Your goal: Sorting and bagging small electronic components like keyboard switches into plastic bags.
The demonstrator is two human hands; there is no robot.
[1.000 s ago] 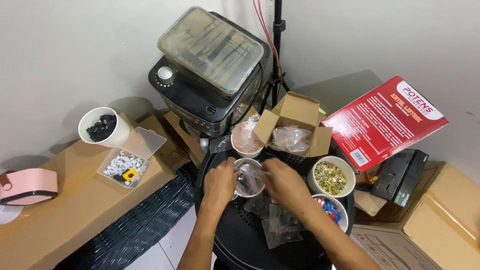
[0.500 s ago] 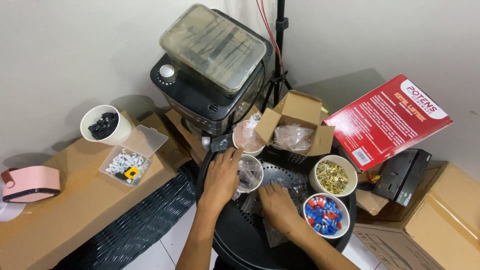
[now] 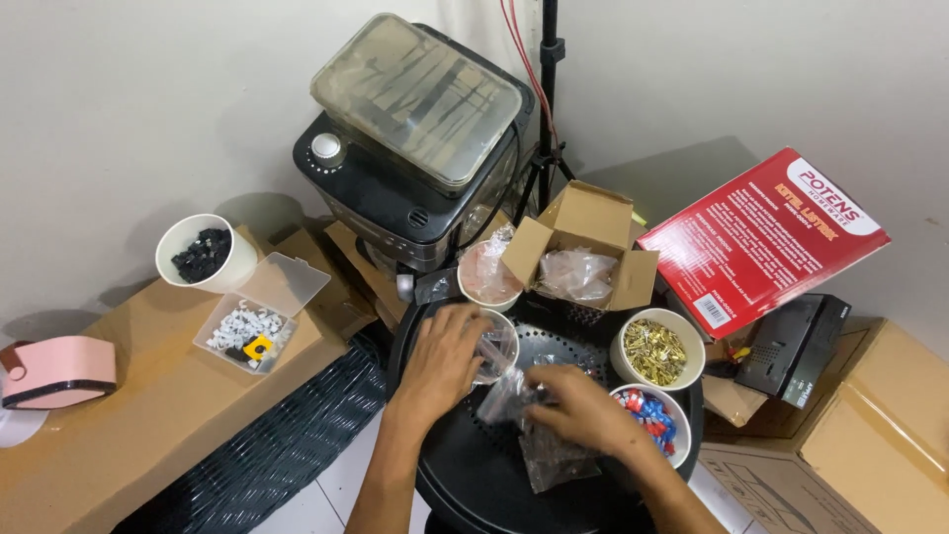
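My left hand (image 3: 442, 361) grips the rim of a white paper cup (image 3: 497, 341) lined with clear plastic, on a round black table (image 3: 465, 475). My right hand (image 3: 583, 407) rests on a pile of small clear plastic bags (image 3: 539, 435) in the table's middle, fingers closed around one bag. Just right of that hand stands a cup of red, blue and white pieces (image 3: 654, 415). Behind it is a cup of brass-coloured pieces (image 3: 652, 351).
An open cardboard box (image 3: 583, 247) with plastic bags and another plastic-lined cup (image 3: 486, 272) stand at the table's back. A black appliance (image 3: 415, 148) rises behind. Left, a cardboard surface carries a cup of black parts (image 3: 203, 252), a clear tray (image 3: 247, 331) and a pink tape dispenser (image 3: 54, 371). A red box (image 3: 761, 237) lies right.
My right hand left the cup and moved down and right onto the plastic bags. My left hand stayed on the cup.
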